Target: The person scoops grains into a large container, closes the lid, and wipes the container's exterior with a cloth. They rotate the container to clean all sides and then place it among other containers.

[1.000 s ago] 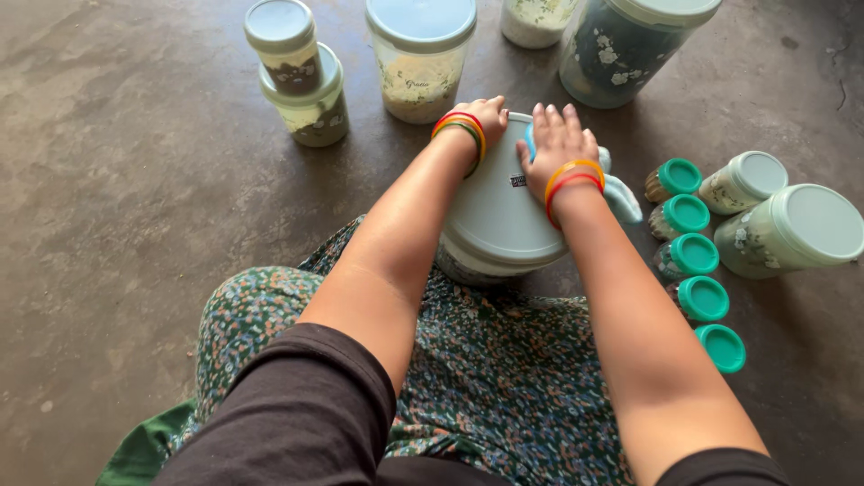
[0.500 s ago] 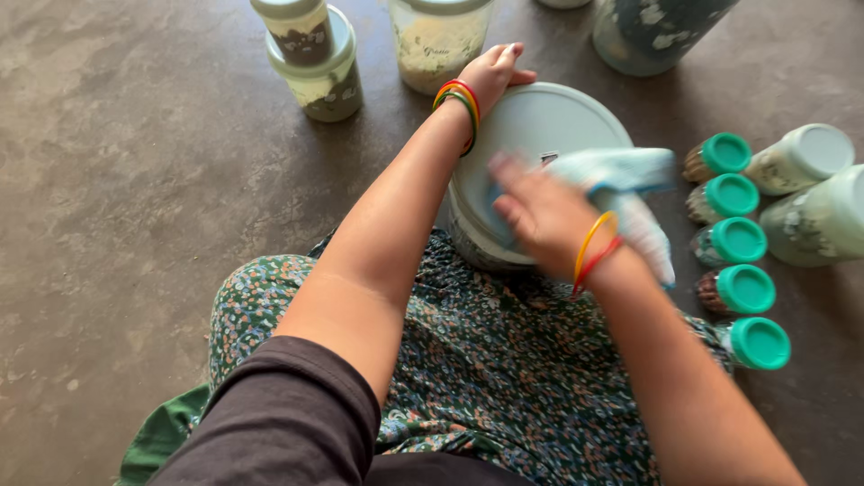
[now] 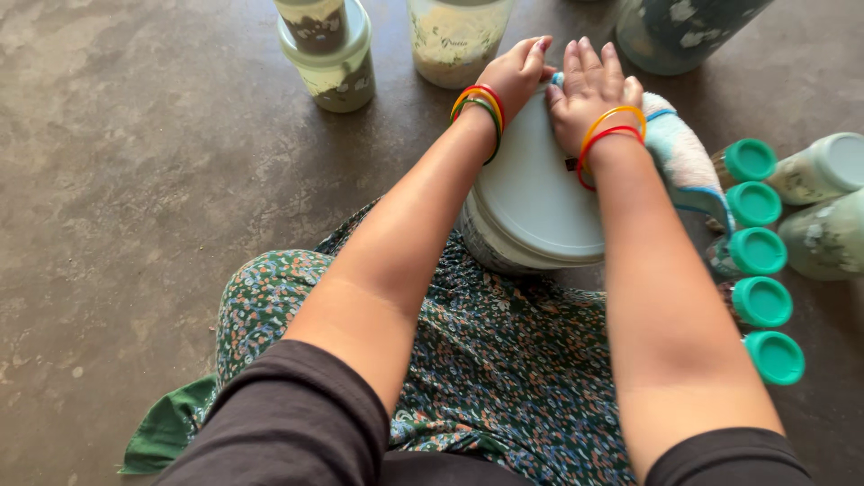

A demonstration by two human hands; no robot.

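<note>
Wiping a lidded tub on the floor.

Left hand (image 3: 515, 74) curled around white tub (image 3: 531, 202) rim, steadying it against lap; right hand (image 3: 589, 85) pressed flat, fingers open, on cloth (image 3: 684, 157) atop lid.

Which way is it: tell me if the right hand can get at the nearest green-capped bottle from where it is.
Probably yes: the right hand lies on the white lid, and only the draped cloth lies between it and that green-capped bottle.
</note>
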